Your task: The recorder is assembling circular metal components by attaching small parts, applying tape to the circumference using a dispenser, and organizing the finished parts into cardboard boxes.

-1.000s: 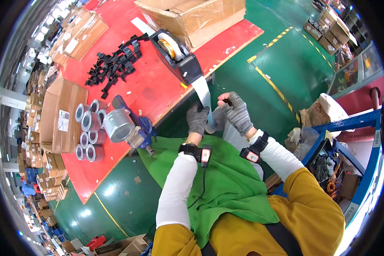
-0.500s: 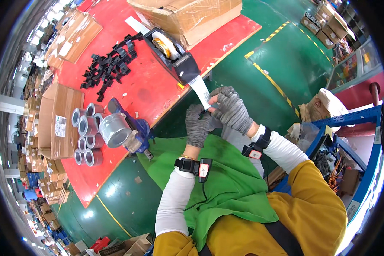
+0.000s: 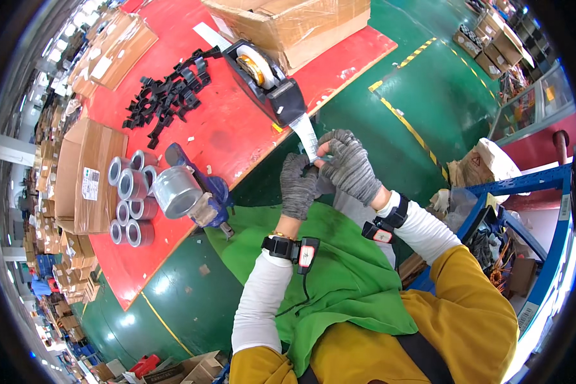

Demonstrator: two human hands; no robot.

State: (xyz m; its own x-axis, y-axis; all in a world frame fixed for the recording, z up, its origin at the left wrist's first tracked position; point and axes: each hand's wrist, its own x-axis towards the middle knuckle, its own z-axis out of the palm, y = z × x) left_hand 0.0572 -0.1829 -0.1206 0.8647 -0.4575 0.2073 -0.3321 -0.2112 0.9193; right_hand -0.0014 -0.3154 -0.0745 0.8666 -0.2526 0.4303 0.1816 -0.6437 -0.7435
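Note:
A white printed label strip (image 3: 305, 136) hangs from the front of a black tape dispenser (image 3: 269, 83), which has a roll inside, at the red table's edge. My right hand (image 3: 350, 168), in a grey fingerless-tipped knit glove, pinches the strip's lower end between thumb and forefinger. My left hand (image 3: 298, 187), gloved alike, is closed right beside it, fingertips close to the strip's end. A small dark bit shows between the two hands; its kind is hidden by the fingers. Several black plastic clips (image 3: 166, 96) lie heaped on the table left of the dispenser.
Several silver tape rolls (image 3: 133, 184) stand at the left of the red table (image 3: 221, 137), next to an open carton (image 3: 89, 176). A blue clamp-like tool with a large clear-silver roll (image 3: 176, 192) sits at the edge. A big carton (image 3: 301, 29) stands behind; a blue rack (image 3: 525, 182) is at right.
The hands have closed in a little on the strip's lower end, and a small dark bit now shows between them. The whole view has shifted slightly.

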